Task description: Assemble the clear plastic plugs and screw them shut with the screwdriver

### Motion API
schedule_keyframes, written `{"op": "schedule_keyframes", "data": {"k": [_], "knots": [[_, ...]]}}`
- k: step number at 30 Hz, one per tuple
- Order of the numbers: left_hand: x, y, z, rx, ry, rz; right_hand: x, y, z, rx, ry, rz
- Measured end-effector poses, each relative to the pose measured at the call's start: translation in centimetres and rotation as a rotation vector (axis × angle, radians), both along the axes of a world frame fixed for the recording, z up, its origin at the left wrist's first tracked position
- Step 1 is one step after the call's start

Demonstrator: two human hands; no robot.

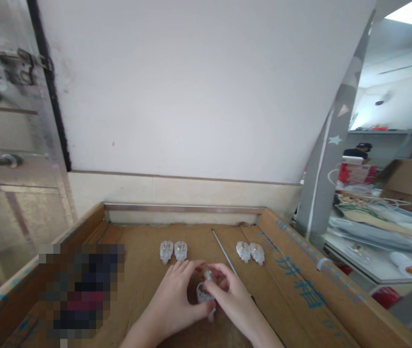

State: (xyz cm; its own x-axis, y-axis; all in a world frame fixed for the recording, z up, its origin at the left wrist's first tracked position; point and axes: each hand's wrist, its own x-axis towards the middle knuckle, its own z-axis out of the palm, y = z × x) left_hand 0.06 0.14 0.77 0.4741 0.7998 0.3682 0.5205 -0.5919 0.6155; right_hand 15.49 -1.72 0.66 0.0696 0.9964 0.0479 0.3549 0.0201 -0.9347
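Observation:
My left hand (177, 292) curves around a clear plastic plug (203, 291), its thumb and fingers closed on it; brass-coloured metal shows inside. Pinched in the fingers of my right hand (229, 290) is another small clear plastic piece (209, 274), held just above the plug. Its exact shape is partly covered by the fingers. Beyond my left hand lie two clear plug halves with pins (173, 251), side by side. Two more clear plug halves (250, 252) lie beyond my right hand. A long screwdriver (223, 249) slants between the pairs, its handle mostly hidden behind my right wrist.
Cardboard (137, 275) with raised side walls lines the work surface. A blurred-out dark item (88, 290) lies at the left. A metal rail (184, 208) runs along the back, before a white wall. At right, a cluttered table (365, 261) stands past a grey post; a person sits farther off.

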Motion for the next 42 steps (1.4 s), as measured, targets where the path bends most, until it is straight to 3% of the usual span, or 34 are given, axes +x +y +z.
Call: {"op": "schedule_keyframes", "data": {"k": [3, 10, 16, 20, 33, 42], "knots": [[0.0, 0.3, 0.1, 0.046, 0.004, 0.037, 0.0, 0.3, -0.1, -0.005, 0.15, 0.058], [0.0, 0.5, 0.5, 0.055, 0.018, 0.161, -0.9, 1.0, 0.3, 0.031, 0.282, 0.022], [0.2, 1.0, 0.4, -0.173, -0.333, 0.04, -1.3, 1.5, 0.4, 0.063, 0.378, 0.056], [0.2, 1.3, 0.1, -0.164, -0.417, 0.079, -1.3, 1.9, 0.1, 0.087, 0.447, 0.048], [0.2, 1.2, 0.0, -0.135, -0.334, 0.078, -1.0, 2.1, -1.2, 0.128, 0.545, 0.069], [0.3, 1.4, -0.7, -0.145, -0.296, 0.057, -1.4, 1.6, -1.5, 0.209, 0.54, -0.004]]}}
